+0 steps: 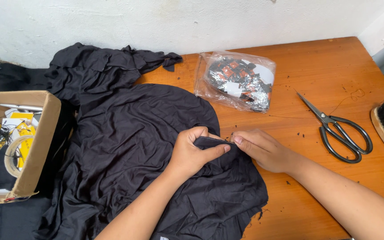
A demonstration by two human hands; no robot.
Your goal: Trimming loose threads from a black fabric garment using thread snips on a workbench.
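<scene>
Fingers (pixel 216 150) of my left hand (pixel 192 153) and right hand (pixel 263 150) pinch a folded edge of the black garment (pixel 125 146), scissors (pixel 341 133) lying unused right of it, trimming apparently unfinished.

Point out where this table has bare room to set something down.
Bare wood lies along the back edge of the table, between the plastic bag and the right corner, and in front between the right hand and scissors. The left half is crowded: black fabric and cardboard box.
</scene>
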